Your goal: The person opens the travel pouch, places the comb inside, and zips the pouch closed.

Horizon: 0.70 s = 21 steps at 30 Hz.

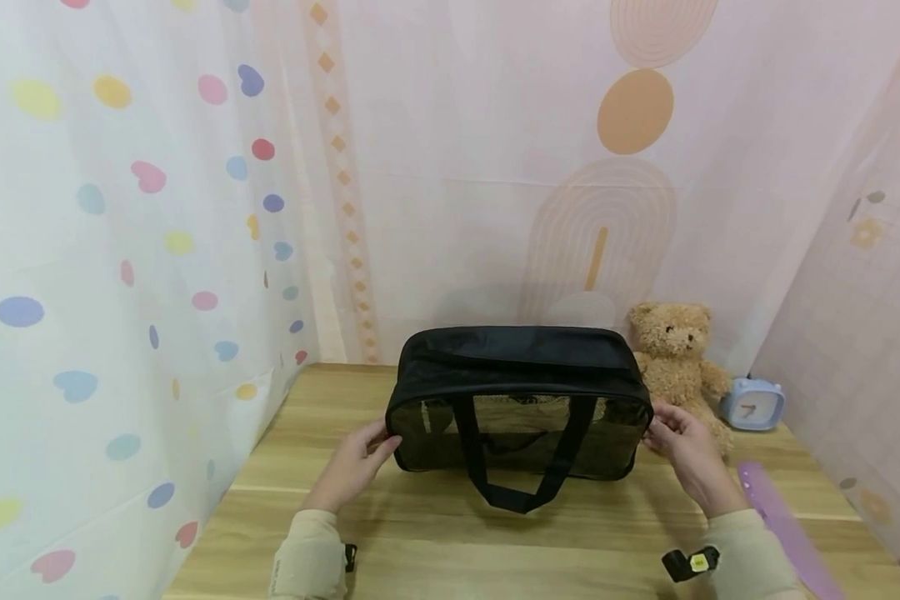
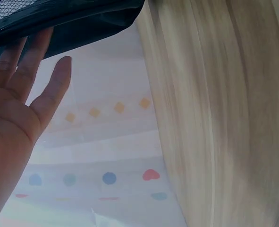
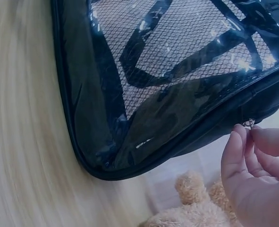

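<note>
A black bag with a clear front panel (image 1: 525, 425), netting behind it and a strap handle (image 1: 521, 500) hanging in front, is in the middle of the head view. At its left end is my left hand (image 1: 352, 462); in the left wrist view, the rather straight fingers (image 2: 16, 75) reach to the bag's dark edge (image 2: 97, 26), with the thumb held apart. At the opposite end, my right hand (image 1: 693, 450) pinches a small metal zipper pull (image 3: 249, 123) between thumb and fingertips. The tips of some left fingers are hidden by the bag.
Behind the right hand sits a brown teddy bear (image 1: 675, 350), beside a blue alarm clock (image 1: 753, 406). A translucent purple strip (image 1: 783, 529) lies near the right forearm. Patterned curtains (image 1: 435, 208) enclose the wooden table (image 1: 420, 533).
</note>
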### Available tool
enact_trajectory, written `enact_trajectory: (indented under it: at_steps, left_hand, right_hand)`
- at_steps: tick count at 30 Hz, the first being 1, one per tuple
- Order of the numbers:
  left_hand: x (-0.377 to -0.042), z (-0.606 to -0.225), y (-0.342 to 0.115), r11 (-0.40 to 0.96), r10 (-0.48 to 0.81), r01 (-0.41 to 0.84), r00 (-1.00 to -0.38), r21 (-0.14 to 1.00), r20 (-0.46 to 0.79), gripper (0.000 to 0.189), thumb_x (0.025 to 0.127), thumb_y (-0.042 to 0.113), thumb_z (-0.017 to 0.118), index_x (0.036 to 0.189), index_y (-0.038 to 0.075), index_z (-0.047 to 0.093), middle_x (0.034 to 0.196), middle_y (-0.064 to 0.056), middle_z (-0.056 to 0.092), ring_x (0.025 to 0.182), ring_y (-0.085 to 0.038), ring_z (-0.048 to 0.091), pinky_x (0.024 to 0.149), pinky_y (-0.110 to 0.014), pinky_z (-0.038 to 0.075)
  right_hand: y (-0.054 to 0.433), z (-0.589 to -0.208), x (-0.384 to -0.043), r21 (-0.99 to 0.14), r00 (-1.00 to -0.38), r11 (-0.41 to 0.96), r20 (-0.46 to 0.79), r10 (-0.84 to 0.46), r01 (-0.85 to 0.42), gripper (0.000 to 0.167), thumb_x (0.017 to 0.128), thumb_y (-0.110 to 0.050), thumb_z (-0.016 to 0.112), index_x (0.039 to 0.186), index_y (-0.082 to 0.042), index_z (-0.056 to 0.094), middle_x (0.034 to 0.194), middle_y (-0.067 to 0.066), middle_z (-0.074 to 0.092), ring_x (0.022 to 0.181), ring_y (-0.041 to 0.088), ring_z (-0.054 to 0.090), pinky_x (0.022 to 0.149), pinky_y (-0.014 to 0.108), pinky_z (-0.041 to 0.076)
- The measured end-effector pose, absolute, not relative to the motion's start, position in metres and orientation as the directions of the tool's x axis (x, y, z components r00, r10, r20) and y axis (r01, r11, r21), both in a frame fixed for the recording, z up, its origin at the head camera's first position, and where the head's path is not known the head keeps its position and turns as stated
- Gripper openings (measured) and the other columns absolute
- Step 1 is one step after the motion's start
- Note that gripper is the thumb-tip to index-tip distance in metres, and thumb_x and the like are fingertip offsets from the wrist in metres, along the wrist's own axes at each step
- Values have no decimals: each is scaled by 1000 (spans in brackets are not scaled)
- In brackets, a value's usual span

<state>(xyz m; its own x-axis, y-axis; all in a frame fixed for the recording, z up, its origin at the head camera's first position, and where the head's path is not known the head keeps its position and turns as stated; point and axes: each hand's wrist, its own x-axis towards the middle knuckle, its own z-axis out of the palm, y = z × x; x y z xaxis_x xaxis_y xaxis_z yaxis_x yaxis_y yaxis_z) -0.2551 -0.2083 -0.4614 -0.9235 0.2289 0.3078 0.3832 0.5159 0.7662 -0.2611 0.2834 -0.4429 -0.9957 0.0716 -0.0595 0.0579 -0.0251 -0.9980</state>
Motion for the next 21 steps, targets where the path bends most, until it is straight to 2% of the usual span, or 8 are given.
enact_trajectory:
  at_steps: [3, 7, 11, 17, 21]
  left_hand:
    - [-255, -461, -208, 514, 231, 387, -922, 766, 311, 22, 104, 25, 61, 119, 13, 71, 115, -3, 73, 110, -24, 67, 95, -45, 56]
    - [-256, -462, -207, 515, 223, 377, -926, 770, 304, 17, 103, 21, 63, 116, 15, 72, 111, -1, 74, 108, -22, 68, 94, -42, 56]
    - [-256, -461, -207, 521, 218, 383, -924, 763, 314, 18, 103, 18, 63, 117, 14, 72, 112, -2, 74, 109, -23, 68, 95, -43, 56]
    - [-256, -462, -205, 564, 208, 388, -921, 729, 329, 19, 103, 14, 60, 119, 14, 72, 116, -4, 73, 108, -22, 68, 90, -42, 57]
    - [-256, -461, -203, 588, 182, 368, -928, 721, 325, 18, 103, 8, 59, 116, 14, 72, 114, -6, 73, 99, -22, 69, 84, -41, 57]
  right_hand:
    - [284, -441, -260, -992, -997, -117, -60, 51, 54, 22, 107, -6, 50, 104, -22, 64, 90, -7, 58, 80, 5, 63, 79, 23, 57]
    - [286, -440, -258, -970, -998, -240, -49, 29, 41, 33, 108, -5, 48, 93, -26, 69, 85, -8, 63, 77, 5, 64, 76, 21, 57]
    - [288, -437, -259, -949, -1000, -315, -13, 18, 7, 31, 107, -6, 50, 93, -23, 71, 81, -6, 67, 74, 7, 66, 70, 21, 58]
    - [289, -434, -260, -940, -998, -335, 67, 9, -66, 23, 107, -8, 53, 96, -16, 72, 84, -2, 67, 72, 10, 65, 68, 22, 58]
    - [289, -432, -258, -938, -995, -332, 101, 12, -99, 22, 107, -8, 52, 97, -14, 71, 84, -2, 66, 72, 11, 64, 68, 21, 58]
